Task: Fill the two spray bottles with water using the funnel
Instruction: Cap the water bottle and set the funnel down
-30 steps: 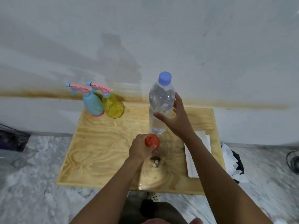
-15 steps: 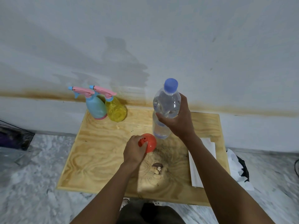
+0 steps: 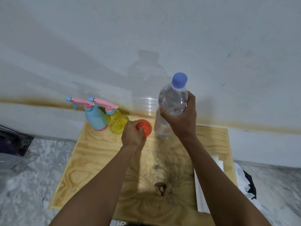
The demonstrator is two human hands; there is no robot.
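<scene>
Two spray bottles stand at the far left corner of the desk (image 3: 91, 160): one blue spray bottle (image 3: 95, 119) and one yellow spray bottle (image 3: 116, 122) touching it on its right. One orange funnel (image 3: 145, 128) is right of the yellow one. One clear water bottle (image 3: 171, 108) with one blue cap (image 3: 179, 79) is right of the funnel. Two hands show, the left hand (image 3: 132, 136) and right hand (image 3: 182, 118). One stack of white paper (image 3: 202, 190) lies at the desk's right edge.

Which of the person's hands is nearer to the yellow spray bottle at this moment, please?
The left. The left hand, holding the orange funnel, sits right beside the yellow spray bottle, just to its right. The right hand grips the water bottle further right.
</scene>
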